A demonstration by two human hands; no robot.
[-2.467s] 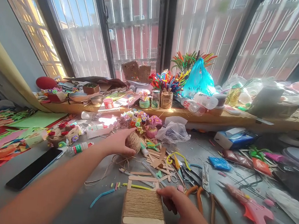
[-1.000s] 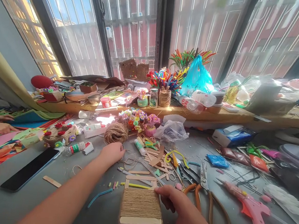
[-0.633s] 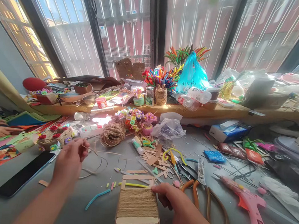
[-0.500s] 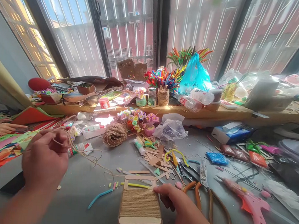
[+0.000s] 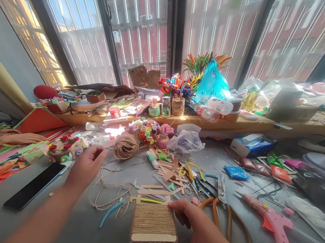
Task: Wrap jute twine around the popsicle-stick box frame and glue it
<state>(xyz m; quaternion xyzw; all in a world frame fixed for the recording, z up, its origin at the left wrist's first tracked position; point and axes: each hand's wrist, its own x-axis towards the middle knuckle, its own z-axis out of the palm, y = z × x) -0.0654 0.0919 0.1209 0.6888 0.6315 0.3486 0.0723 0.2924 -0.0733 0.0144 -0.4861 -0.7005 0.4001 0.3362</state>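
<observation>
My right hand (image 5: 197, 229) is closed on the right side of a small twine-wrapped box (image 5: 155, 220). Its thumb is low and a finger rests at the top corner. Pale craft sticks (image 5: 153, 237) cross the box near its front and frame its far end. My left hand (image 5: 88, 164) hovers over the table, fingers curled together; whatever they hold is hidden. Loose twine (image 5: 106, 187) lies in loops between that hand and the box. Just beyond the fingertips sits a ball of jute twine (image 5: 125, 146).
A black phone (image 5: 35, 185) lies at left, near another person's hands (image 5: 21, 137) on coloured paper. Right of the box are large scissors (image 5: 223, 205) and a pink glue gun (image 5: 270, 225). Loose craft sticks (image 5: 171, 170) and pipe-cleaner flowers (image 5: 147, 129) spread beyond.
My left hand has moved right from the far left, and the twine it held up now lies in loops on the table. The phone and a flower-trimmed piece are uncovered. My right hand stays put.
</observation>
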